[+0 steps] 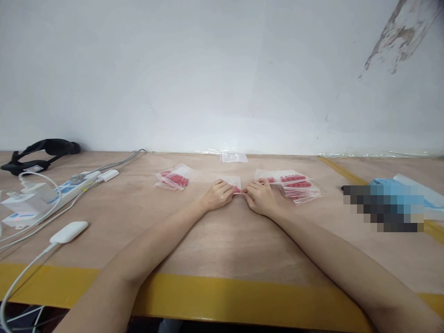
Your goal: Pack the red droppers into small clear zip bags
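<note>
Bright, even light; soft shadows; edges seemingly warped, slightly blurred.

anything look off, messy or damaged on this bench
Only the wall at top right, where paint has flaked into a brown patch. Both bag piles lie tidy; the left hand and right hand pinch one small bag.

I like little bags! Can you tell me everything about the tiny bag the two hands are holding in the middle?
The small bag is clear, thin plastic with small red pieces inside. It lies flat on the wooden table, midway between two piles of similar bags. The left hand and the right hand pinch its near edge from either side, fingertips almost meeting, and they hide part of it. Whether its top is sealed cannot be told.
</note>
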Available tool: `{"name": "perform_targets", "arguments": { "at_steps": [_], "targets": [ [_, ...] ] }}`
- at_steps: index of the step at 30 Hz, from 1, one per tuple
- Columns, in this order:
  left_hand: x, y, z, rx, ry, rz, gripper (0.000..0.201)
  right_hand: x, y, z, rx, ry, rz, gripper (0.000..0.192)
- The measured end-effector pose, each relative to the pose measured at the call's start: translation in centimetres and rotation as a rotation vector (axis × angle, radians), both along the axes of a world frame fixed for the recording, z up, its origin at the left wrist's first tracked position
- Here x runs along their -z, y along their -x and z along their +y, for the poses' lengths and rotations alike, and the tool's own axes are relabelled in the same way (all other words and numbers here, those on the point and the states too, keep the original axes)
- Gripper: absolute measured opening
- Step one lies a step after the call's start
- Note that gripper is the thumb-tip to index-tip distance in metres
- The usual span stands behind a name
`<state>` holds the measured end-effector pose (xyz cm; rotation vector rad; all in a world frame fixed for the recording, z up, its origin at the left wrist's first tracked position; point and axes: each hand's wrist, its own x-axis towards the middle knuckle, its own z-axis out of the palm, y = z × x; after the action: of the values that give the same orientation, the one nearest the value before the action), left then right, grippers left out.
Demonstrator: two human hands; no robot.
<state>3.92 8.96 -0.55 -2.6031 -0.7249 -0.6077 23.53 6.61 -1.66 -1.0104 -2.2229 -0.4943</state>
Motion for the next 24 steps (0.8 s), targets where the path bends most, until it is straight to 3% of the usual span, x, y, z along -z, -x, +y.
{"name": "perform_targets", "arguments": {
  "at_steps": [8, 14, 24],
  "targets": [
    [-0.6, 3.7, -1.0, -0.047, -0.054, 0.035, 0.029, -0.2, -0.4, 0.0, -0.021, 0.03, 0.032, 0.016],
    [-0.2, 4.1, -1.2, -0.051, -0.189, 0.027, 0.03, -0.2, -0.6, 0.3, -0.016, 0.009, -0.013, 0.016],
    [0.3, 4.9, -1.4, 0.021, -0.168, -0.003, 0.024, -0.1, -0.3, 0.0, -0.061, 0.065, -0.021, 0.018]
  ]
}}
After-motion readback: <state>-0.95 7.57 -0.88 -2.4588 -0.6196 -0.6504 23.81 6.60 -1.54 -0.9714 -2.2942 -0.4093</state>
